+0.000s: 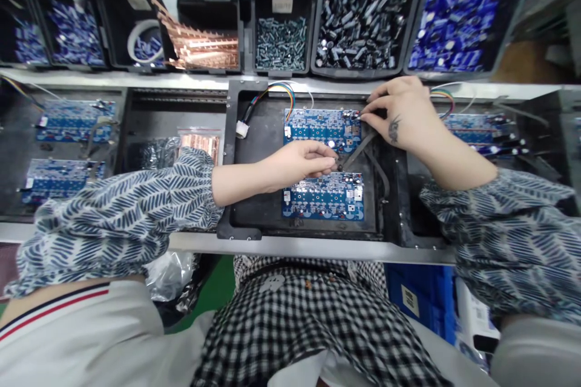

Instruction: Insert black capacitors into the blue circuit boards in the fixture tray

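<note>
Two blue circuit boards lie one above the other in a black tray (263, 205). Over the lower edge of the upper board (302, 124) is my left hand (308, 163), its thumb and fingertips pinched together on something too small to make out. At the upper board's top right corner, beside small dark components, my right hand (394, 112) has its thumb and index finger together; what they hold is hidden. The lower board (318, 208) lies flat, untouched. A grey strap (358, 151) runs between the hands at the boards' right side.
Black bins of dark capacitors (363, 12), blue capacitors (454, 18), green parts (281, 42) and copper strips (204, 48) line the back. Neighbouring trays hold more boards (75, 121). A wire bundle with a white connector (242, 129) lies at the tray's upper left.
</note>
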{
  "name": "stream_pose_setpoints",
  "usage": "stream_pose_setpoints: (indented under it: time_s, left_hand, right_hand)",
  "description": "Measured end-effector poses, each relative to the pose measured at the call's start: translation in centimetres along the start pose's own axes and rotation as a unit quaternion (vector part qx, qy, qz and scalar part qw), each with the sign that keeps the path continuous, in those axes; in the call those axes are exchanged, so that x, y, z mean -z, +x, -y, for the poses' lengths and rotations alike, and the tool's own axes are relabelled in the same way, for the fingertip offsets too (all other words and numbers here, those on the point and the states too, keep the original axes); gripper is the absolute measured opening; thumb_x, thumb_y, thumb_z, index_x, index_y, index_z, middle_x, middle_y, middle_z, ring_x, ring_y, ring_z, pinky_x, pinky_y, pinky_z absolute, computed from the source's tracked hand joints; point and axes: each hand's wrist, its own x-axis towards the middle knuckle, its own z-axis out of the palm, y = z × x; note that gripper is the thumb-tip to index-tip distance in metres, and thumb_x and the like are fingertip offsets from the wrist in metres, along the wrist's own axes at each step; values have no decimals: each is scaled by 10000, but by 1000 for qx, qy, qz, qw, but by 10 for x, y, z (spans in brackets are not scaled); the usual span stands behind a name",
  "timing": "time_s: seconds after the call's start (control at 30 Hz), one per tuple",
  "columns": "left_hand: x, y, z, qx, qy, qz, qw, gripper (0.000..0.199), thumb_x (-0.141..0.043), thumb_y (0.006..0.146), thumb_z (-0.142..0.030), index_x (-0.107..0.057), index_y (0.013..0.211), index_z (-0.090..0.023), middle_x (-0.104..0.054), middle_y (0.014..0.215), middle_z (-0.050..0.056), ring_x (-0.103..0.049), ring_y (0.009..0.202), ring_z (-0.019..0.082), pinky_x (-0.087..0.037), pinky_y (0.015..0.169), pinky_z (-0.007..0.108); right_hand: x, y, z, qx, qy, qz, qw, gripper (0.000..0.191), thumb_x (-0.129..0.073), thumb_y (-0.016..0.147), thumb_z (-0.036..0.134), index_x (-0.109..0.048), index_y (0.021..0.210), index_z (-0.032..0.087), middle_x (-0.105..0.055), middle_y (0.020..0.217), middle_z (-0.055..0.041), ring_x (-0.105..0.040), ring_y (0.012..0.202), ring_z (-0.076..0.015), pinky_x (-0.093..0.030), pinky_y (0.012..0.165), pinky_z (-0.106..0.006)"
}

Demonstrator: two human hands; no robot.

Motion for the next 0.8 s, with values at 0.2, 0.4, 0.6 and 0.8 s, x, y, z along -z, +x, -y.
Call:
stream_pose_setpoints:
  time_s: [0.2,0.4,0.6,0.8]
  left_hand:
    - [-2,2,3,9,-17,-4,1000,105,-623,981,-54,-610,896,-112,-621,754,-20,-521,622,37,-413,666,196]
    - [-2,2,0,29,-28,-2,999,250,-533,1055,-95,-609,817,-107,-610,743,-13,-485,605,29,-402,662,185]
    - [-1,3,3,17,-46,17,999,302,-492,1077,-125,-589,790,-116,-605,742,-11,-495,616,36,-431,695,188]
    - [10,-1,-9,-79,194,50,976,236,-570,1051,-228,-631,836,-151,-678,807,24,-621,744,118,-505,795,269]
  right_hand:
    - [-2,-2,-5,49,-5,-19,999,144,-723,897,304,-711,805,194,-740,1077,-118,-560,1154,-345,-367,1089,-642]
    - [4,-9,-2,100,-4,-47,994,83,-692,902,327,-739,861,273,-739,1049,-108,-581,1158,-427,-439,981,-727]
    - [32,-46,72,152,62,-57,985,212,-667,958,408,-754,1136,332,-723,1258,-71,-640,1197,-357,-523,1015,-618]
    - [42,-70,108,197,85,-87,973,112,-642,991,272,-746,964,308,-784,1057,-40,-723,1055,-288,-593,934,-519]
